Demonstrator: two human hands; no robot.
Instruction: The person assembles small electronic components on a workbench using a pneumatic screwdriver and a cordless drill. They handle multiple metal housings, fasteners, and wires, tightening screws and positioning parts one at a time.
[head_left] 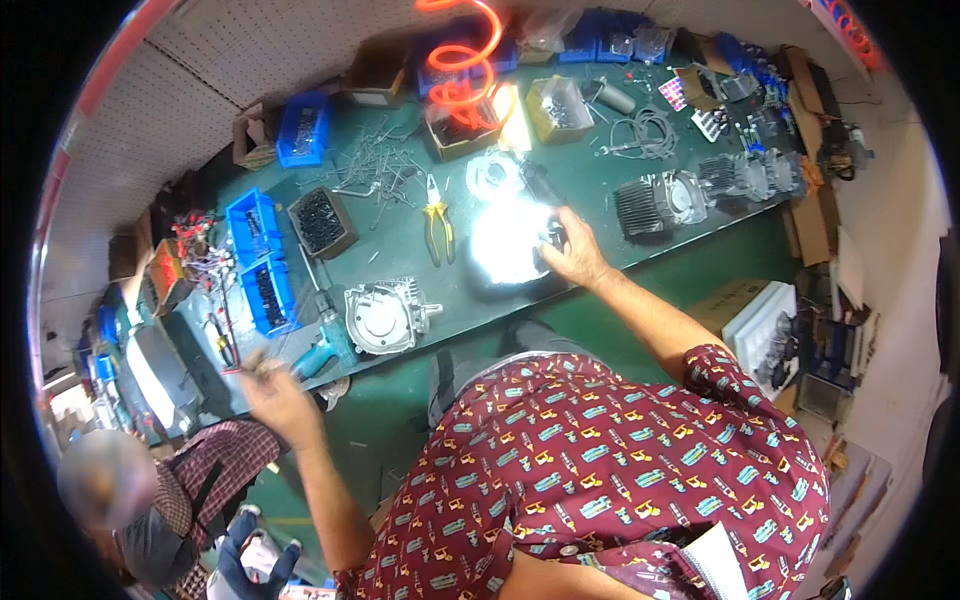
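Overhead, a long green workbench (420, 250) runs across the view, crowded with parts, and the person in a dark red patterned shirt (610, 470) stands at its near edge. Near the middle of the bench a bright, washed-out metal part (505, 240) lies under strong light, its shape lost in the glare. A grey finned engine cover (385, 315) sits nearer the bench's front edge, with a teal cordless drill (325, 350) just beside it on the left. Two finned cylinder blocks (660, 203) stand farther right. Blue bins (258, 260) and a black tray of small parts (322, 222) are grouped at the left, and yellow-handled pliers (437, 228) lie between them and the glaring part. An orange coiled air hose (465, 60) hangs above the far side. The right hand (572, 252) is closed around a dark tool handle (552, 236) right at the edge of the glaring part, touching or nearly so. The left hand (272, 385) is blurred at the bench's front edge near the drill; its fingers seem to pinch something thin, but I cannot tell what. At lower left another person in a checked shirt (215, 465) is partly seen.
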